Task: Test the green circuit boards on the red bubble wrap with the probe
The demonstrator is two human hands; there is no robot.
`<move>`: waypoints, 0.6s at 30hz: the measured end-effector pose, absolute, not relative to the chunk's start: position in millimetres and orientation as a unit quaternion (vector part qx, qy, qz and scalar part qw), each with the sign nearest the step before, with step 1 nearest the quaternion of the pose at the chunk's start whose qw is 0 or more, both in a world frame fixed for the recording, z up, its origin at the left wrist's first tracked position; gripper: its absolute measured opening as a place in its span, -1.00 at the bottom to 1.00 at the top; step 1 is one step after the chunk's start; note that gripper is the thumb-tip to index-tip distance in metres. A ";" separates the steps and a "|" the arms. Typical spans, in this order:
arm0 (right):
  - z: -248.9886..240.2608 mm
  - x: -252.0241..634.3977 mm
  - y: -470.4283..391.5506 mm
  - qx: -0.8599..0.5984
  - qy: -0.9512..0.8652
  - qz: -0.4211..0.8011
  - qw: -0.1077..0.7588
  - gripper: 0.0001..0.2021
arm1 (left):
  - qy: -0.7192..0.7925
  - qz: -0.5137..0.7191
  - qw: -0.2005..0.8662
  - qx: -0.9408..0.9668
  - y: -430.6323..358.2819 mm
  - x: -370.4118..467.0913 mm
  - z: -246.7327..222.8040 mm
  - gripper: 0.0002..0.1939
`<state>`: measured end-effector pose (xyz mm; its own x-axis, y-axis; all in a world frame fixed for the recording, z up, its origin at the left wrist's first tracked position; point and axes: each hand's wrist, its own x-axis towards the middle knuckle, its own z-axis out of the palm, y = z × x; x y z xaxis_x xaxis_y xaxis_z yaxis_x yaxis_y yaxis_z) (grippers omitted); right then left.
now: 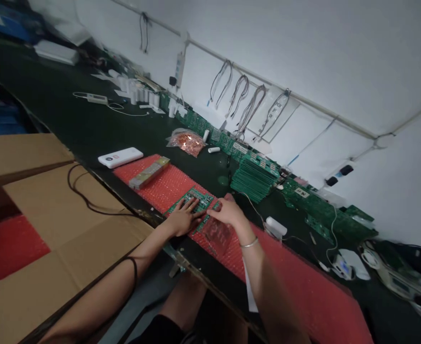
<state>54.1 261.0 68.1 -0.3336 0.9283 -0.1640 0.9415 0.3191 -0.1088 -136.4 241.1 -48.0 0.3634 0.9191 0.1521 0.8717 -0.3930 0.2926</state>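
Note:
A green circuit board (203, 198) lies on red bubble wrap (181, 179) along the bench's front edge. My left hand (185, 217) rests on this board with its fingers spread. Just right of it, my right hand (228, 212) has its fingers bent together at the board's right side, over a narrow green strip. What those fingers grip, if anything, is too small to make out. Beneath the right hand is a clear, reddish-looking plastic bag (219, 236). A long grey and yellow box (149, 173) sits on the wrap to the left.
Behind the wrap stands a stack of green boards (251, 179). A bag of copper-coloured parts (188, 142), a white device (120, 157) and white bottles (134, 91) are on the dark bench (67, 119). Open cardboard boxes (70, 229) stand at the left; cables (251, 107) hang behind.

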 end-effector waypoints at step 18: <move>-27.2 109.7 231.5 0.638 0.530 -0.437 -0.349 -0.23 | 0.558 0.074 0.049 0.825 195.4 -87.2 -3.3 -0.66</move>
<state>109.7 231.5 -27.2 0.0570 0.9804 -0.1883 0.3708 -0.1959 -0.9078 -87.2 195.4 -3.3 0.3673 0.9277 0.0674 0.9132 -0.3734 0.1632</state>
